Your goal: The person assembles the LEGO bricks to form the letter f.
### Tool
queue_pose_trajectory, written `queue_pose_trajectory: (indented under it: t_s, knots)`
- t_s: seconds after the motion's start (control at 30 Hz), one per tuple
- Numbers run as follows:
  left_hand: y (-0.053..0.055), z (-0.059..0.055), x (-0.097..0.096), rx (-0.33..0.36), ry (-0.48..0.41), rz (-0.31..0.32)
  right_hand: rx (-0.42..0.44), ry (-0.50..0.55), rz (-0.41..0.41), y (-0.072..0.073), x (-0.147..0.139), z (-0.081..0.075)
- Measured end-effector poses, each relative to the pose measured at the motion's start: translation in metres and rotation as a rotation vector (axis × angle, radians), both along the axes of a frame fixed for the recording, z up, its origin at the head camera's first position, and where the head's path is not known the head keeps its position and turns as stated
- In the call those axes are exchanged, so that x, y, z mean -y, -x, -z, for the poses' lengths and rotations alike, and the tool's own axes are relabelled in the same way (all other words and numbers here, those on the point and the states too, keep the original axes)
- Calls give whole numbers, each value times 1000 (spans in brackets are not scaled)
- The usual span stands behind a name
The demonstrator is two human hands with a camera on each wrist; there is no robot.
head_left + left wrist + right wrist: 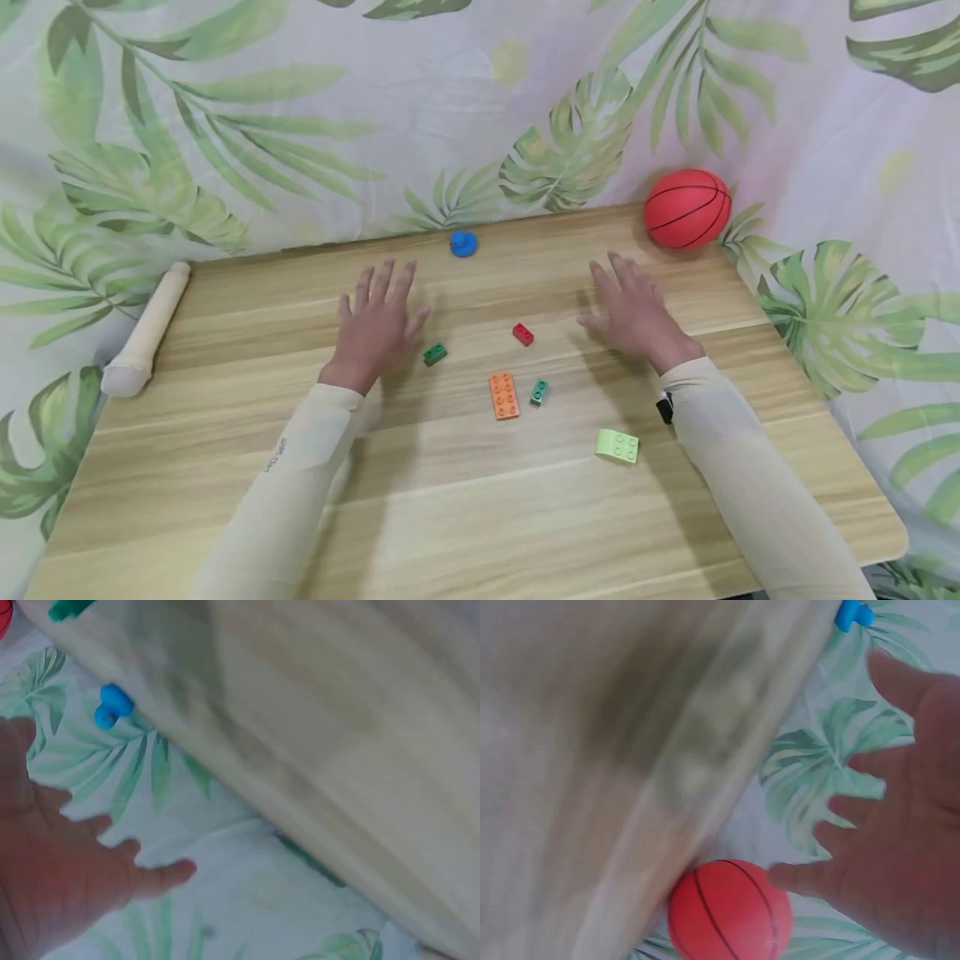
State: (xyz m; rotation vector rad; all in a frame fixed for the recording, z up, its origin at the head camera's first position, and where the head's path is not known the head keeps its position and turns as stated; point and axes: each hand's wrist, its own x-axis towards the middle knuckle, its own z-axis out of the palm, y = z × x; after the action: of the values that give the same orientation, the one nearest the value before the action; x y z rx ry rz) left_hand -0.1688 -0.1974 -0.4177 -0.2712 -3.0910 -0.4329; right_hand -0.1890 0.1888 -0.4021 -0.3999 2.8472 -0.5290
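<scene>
My left hand hovers over the left half of the table with its fingers spread and nothing in it. The nearest thing to it is a dark green toy brick, just right of the wrist. Over the right half, my right hand is also spread and holds nothing. A small red brick lies between the hands. Closer to me are an orange brick, a teal-green brick and a light green curved brick. Both wrist views show the palms and extended fingers, with no object in them.
A red ball with black lines sits at the table's back right corner. Near the back edge is a small blue rounded toy. A pale cylindrical object lies along the left edge. Leaf-patterned cloth hangs behind the wooden table.
</scene>
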Motion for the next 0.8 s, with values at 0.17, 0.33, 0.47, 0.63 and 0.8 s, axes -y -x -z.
queue_pose_trajectory:
  t_s: [0.17,0.33,0.47,0.63,0.8]
  knots:
    - [-7,11,0,298,-64,153,259,-6,-82,-7,-9,12]
    - [-10,9,6,402,-95,282,358,-25,-114,-12,-11,15]
    - [-9,9,10,416,-157,336,342,-32,-117,-13,-8,19]
    - [-1,14,9,359,-183,354,343,-40,-105,-15,-6,20]
    - [9,18,5,350,-190,381,343,-39,-96,-17,-6,21]
